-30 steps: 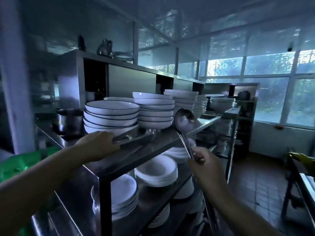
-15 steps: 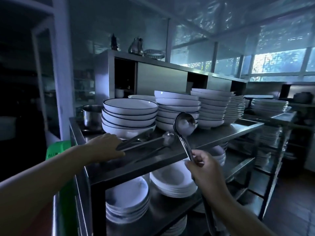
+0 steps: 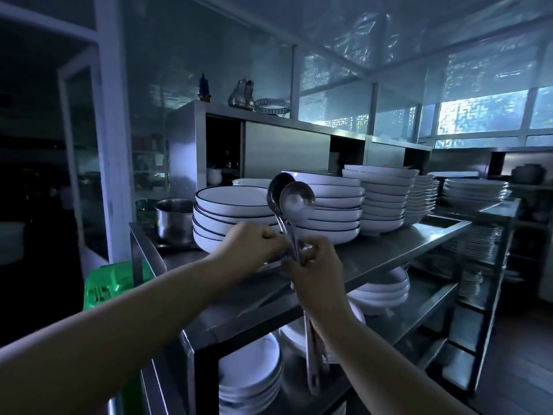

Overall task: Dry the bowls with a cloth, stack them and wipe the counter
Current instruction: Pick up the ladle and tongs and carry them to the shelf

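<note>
We hold two long steel ladles (image 3: 291,211) upright, bowls up. Our right hand (image 3: 314,275) is clamped round their handles and our left hand (image 3: 254,245) pinches them at nine o'clock, probably to gather them off the steel surface (image 3: 389,253). The stacked white bowls with dark rims (image 3: 233,217) wait at twelve o'clock.

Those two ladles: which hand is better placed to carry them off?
Probably the right hand: it grips both ladles by their handles, while the left hand only pinches them.
</note>
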`<state>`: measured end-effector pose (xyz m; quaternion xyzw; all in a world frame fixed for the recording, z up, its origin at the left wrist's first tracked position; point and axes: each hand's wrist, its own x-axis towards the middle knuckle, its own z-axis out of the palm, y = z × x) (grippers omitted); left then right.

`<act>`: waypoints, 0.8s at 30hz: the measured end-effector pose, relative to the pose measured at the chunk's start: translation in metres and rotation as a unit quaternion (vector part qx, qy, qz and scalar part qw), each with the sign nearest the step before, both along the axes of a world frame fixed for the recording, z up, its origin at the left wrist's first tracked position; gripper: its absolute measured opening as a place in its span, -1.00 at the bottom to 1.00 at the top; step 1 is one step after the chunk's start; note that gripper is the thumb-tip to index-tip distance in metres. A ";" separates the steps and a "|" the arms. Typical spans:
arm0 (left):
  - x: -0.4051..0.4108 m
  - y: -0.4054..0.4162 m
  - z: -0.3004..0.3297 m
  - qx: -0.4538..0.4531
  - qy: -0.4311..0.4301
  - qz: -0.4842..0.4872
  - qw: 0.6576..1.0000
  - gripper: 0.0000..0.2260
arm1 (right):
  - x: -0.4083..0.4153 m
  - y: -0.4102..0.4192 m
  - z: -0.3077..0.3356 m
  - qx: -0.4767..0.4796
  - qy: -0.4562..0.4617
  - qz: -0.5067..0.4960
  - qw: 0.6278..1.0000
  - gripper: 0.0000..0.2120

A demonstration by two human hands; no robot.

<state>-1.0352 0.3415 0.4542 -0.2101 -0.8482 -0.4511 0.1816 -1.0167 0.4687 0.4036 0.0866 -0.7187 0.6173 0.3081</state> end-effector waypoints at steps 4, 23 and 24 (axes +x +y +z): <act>-0.002 0.002 0.006 0.095 -0.071 -0.033 0.992 -0.76 | 0.001 -0.016 0.011 0.021 0.028 -0.016 0.999 -0.60; -0.053 0.009 0.032 -0.135 -0.111 0.032 0.984 -0.88 | 0.002 0.036 0.020 0.011 0.018 -0.059 0.998 -0.80; -0.053 0.014 0.029 -0.170 -0.104 0.041 0.979 -0.84 | 0.004 0.046 0.018 -0.005 0.023 -0.071 0.997 -0.81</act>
